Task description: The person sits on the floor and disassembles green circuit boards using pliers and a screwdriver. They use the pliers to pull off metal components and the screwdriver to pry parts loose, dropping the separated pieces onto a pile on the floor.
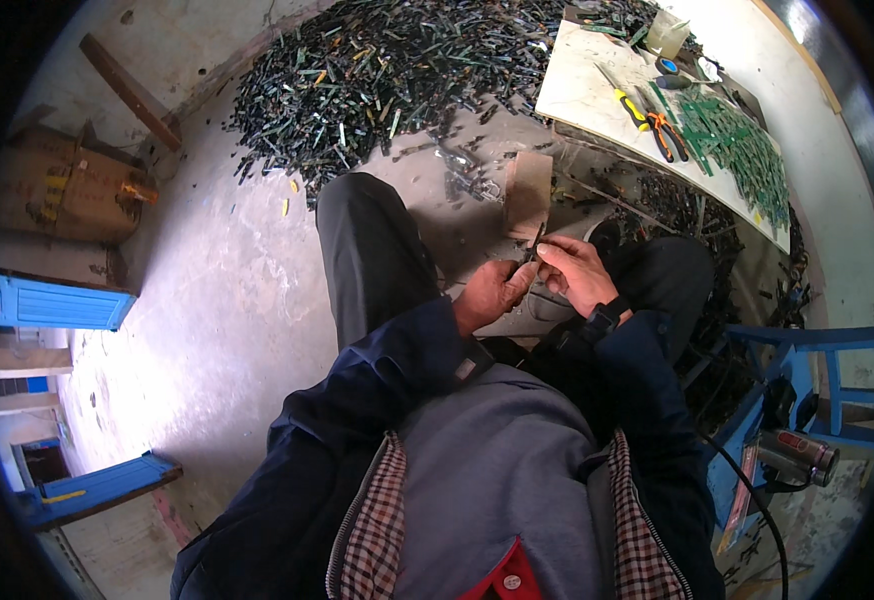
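In front of my lap, my left hand (497,291) grips a small dark strip-like piece (537,240) between thumb and fingers. My right hand (579,276) closes on the same piece from the other side, its fingertips meeting the left thumb. The piece points up and away from me; its lower part is hidden by my fingers, and its exact kind is too small to tell. Just beyond my hands, a brown board (528,190) stands between my knees.
A large heap of black and green strips (387,75) covers the floor ahead. On the pale tabletop (587,85) at right lie orange-handled pliers (665,135), a yellow-handled tool (630,110) and green strips (742,150). A blue chair (807,340) with a metal flask (799,455) stands right; a cardboard box (87,190) left.
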`<state>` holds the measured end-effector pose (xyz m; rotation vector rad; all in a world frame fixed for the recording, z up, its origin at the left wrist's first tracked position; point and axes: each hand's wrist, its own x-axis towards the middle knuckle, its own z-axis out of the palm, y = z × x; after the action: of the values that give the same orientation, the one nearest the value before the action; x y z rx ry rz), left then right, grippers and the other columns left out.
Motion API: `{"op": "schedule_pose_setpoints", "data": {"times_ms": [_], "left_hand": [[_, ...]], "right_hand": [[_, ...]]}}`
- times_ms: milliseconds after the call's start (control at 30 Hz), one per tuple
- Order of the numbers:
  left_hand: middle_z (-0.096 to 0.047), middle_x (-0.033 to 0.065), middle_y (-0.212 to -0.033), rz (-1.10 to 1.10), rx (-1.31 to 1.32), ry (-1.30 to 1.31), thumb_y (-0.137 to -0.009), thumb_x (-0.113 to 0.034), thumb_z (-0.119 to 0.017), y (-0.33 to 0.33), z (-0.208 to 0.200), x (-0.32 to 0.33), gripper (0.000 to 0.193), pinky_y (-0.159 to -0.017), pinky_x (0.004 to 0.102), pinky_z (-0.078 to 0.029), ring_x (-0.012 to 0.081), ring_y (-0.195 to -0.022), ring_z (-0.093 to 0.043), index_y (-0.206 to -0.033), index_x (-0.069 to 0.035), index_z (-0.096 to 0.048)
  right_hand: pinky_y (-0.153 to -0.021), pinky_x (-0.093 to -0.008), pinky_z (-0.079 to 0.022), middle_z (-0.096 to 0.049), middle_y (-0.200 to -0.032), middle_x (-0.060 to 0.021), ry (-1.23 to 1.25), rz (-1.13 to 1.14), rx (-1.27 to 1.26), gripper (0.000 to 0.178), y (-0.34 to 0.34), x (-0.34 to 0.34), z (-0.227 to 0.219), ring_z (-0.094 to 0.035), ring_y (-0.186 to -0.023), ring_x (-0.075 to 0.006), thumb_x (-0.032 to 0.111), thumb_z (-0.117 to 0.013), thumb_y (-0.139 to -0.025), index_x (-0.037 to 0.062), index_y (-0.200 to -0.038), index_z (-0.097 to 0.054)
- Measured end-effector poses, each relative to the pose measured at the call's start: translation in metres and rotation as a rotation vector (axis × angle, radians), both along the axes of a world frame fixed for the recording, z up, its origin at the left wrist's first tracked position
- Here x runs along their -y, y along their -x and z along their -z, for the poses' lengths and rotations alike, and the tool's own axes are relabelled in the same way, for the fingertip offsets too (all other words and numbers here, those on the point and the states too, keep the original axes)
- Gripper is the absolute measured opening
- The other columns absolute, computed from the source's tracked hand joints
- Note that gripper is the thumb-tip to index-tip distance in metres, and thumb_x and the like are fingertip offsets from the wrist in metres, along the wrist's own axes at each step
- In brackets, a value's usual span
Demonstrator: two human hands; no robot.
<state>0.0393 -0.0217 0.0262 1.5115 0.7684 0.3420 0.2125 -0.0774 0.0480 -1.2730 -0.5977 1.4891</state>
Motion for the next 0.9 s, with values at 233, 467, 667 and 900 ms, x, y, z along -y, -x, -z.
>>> {"op": "schedule_pose_setpoints", "data": {"times_ms": [233,467,667,900], "left_hand": [[-0.051,0.0042,-0.057,0.009,0.008,-0.01,-0.099,-0.04,-0.044,0.001,-0.001,0.0,0.051,-0.047,0.0297,-0.039,0.0119,-0.05,-0.047,-0.072,0.001,-0.056],[-0.051,0.0054,-0.056,0.036,0.007,-0.018,-0.1,-0.042,-0.04,0.0,-0.001,0.001,0.054,-0.047,0.0306,-0.039,0.013,-0.05,-0.048,-0.072,0.001,-0.056],[-0.051,0.0056,-0.056,0.013,0.009,-0.03,-0.1,-0.042,-0.038,-0.002,0.004,0.004,0.054,-0.046,0.0306,-0.039,0.0134,-0.049,-0.048,-0.071,0.001,-0.056],[-0.051,0.0052,-0.054,-0.048,0.077,0.049,-0.1,-0.041,-0.04,-0.002,0.005,0.004,0.053,-0.045,0.0298,-0.038,0.0121,-0.047,-0.047,-0.071,0.001,-0.056]], "right_hand": [[-0.051,-0.0207,-0.04,-0.062,-0.078,-0.0034,-0.023,-0.035,-0.095,0.019,-0.004,0.0,0.005,-0.051,-0.058,-0.0085,0.015,-0.061,-0.09,-0.0005,-0.101,-0.063],[-0.053,-0.0208,-0.045,-0.063,-0.079,-0.0052,-0.017,-0.008,-0.048,0.018,-0.004,0.0,0.005,-0.057,-0.061,-0.0098,0.013,-0.062,-0.089,-0.0023,-0.098,-0.063],[-0.054,-0.0221,-0.046,-0.064,-0.081,-0.0069,-0.032,0.026,-0.021,0.019,-0.003,-0.001,0.014,-0.059,-0.063,-0.0109,0.013,-0.063,-0.088,-0.0032,-0.098,-0.062],[-0.053,-0.0223,-0.047,-0.065,-0.082,-0.0073,-0.054,0.038,-0.151,0.02,0.0,-0.001,0.004,-0.06,-0.064,-0.0116,0.013,-0.062,-0.089,-0.0033,-0.101,-0.062]]}}
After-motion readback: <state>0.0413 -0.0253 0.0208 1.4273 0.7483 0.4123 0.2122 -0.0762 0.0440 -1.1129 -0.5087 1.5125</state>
